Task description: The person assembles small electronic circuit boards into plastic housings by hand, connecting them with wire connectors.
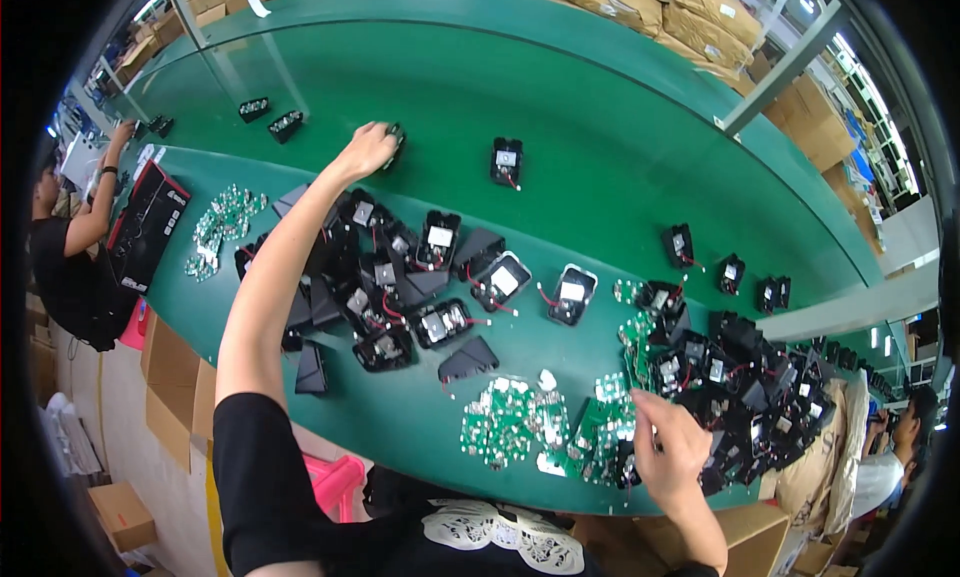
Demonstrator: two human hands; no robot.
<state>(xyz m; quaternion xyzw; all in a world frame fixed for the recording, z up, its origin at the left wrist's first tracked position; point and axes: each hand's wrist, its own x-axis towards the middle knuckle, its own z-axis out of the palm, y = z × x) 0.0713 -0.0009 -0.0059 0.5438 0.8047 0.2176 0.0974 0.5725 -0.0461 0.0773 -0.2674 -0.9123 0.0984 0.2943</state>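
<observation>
My left arm reaches out over the green conveyor belt point(590, 107). At its end, my left hand point(368, 151) is closed on a black plastic housing point(397, 147), mostly hidden by the fingers. My right hand point(672, 445) is low on the right, above the table, thumb and forefinger drawn together. Its fingertips touch or hover by a green circuit board point(638, 359); whether they pinch it is unclear. Beside that hand lies a pile of green circuit boards point(500, 422). Between my arms, several open black housings with red wires, one point(572, 291) apart from the others, lie on the table.
A heap of black housings point(770, 397) covers the table's right side. More housings, like this one point(507, 161), sit along the belt. Small boards point(228, 222) and a black box point(150, 225) lie at left. A grey metal post point(850, 305) crosses at right. Co-workers are at both sides.
</observation>
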